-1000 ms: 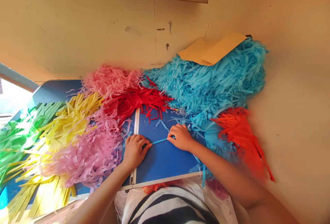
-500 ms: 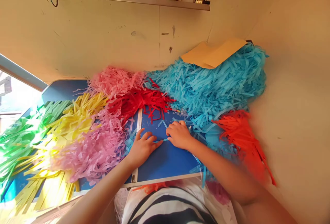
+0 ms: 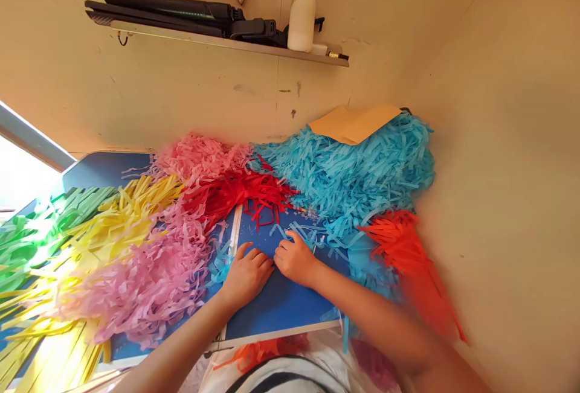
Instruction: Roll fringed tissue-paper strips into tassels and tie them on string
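My left hand [image 3: 249, 272] and my right hand [image 3: 294, 258] meet over the blue tabletop [image 3: 281, 311], fingertips nearly touching. Both are closed in a pinch. A thin light blue paper strip ran between them a moment ago; it is now hidden behind the fingers. Loose light blue strips [image 3: 299, 231] lie just beyond my right hand, and a small light blue bunch [image 3: 220, 265] lies beside my left wrist. A large heap of light blue cut paper fringe [image 3: 362, 169] spreads behind and to the right.
Around the table lie pink [image 3: 199, 157], red [image 3: 240, 191], lilac [image 3: 154, 272], yellow [image 3: 113, 224] and green [image 3: 49, 230] fringes. Orange-red fringe [image 3: 403, 248] hangs at the right. A yellow-orange sheet [image 3: 356, 124] rests on the blue heap. Above, a wall shelf [image 3: 226, 44] holds a white bottle [image 3: 301, 22].
My hands have come together, closing the gap where the blue strip showed. The view has tilted up, bringing more of the shelf and bottle into sight.
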Demonstrator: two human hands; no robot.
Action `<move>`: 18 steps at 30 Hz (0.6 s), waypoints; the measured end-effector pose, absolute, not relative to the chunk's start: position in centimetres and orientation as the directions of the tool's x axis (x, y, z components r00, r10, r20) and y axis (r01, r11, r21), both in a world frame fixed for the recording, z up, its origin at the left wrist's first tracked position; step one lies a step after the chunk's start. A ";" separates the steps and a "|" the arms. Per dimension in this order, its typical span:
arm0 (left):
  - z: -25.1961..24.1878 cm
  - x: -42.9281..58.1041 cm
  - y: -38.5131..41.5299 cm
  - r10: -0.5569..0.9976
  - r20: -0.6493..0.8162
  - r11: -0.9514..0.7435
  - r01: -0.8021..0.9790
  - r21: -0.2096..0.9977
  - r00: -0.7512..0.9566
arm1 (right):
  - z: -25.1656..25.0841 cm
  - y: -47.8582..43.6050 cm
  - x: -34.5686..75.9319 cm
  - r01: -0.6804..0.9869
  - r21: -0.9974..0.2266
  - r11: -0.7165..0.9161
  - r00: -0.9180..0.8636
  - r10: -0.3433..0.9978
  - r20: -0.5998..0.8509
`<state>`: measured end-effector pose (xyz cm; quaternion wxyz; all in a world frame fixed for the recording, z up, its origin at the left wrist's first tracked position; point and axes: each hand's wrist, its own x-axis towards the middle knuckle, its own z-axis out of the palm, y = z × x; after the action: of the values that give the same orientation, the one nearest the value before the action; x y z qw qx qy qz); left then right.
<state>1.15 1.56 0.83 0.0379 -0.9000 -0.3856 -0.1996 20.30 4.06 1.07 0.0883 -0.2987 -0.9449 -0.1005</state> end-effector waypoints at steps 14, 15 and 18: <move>13.6 -0.6 -1.7 0.396 0.751 -0.801 0.599 0.002 0.528 | 15.8 0.1 21.3 0.246 -0.965 0.088 -0.594 0.800 -0.079; 13.5 -0.3 -1.8 0.410 0.752 -0.805 0.592 0.031 0.517 | 15.3 0.2 21.1 0.159 -0.985 -0.064 -0.612 0.776 -0.149; 12.7 0.9 -2.6 0.484 0.763 -0.802 0.565 0.191 0.429 | 13.3 -0.4 20.2 -0.078 -0.938 -0.338 -0.576 0.783 -0.234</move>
<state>0.87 -2.60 12.69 0.0466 -0.8440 -0.3108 -0.4346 20.19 -0.42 13.25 0.2923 -0.3557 -0.4956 0.7365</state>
